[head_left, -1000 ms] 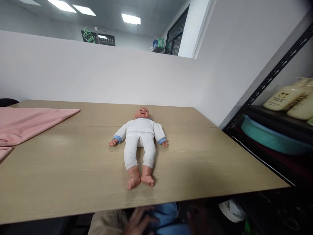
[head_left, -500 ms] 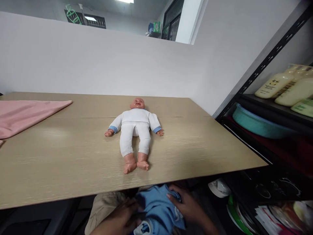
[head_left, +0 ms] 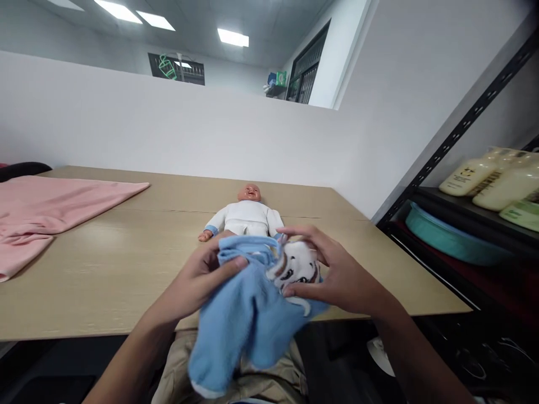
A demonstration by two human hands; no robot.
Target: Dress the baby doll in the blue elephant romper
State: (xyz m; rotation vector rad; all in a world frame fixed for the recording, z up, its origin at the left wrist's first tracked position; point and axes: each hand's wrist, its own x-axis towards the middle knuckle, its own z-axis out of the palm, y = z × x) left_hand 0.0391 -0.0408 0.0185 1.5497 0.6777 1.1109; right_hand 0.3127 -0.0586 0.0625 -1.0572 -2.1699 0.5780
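Above wooden table (head_left: 105, 280), both hands' fingers (head_left: 229, 265) clamped on blue garment (head_left: 248, 314)

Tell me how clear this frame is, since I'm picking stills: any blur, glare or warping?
Head view: the blue garment is motion-blurred at its lower end; the doll looks fairly sharp; ceiling lights blow out white; the shelf frame slants from wide-angle stretch.

Light-blue garment (head_left: 248, 314), pink cloth (head_left: 46, 207)
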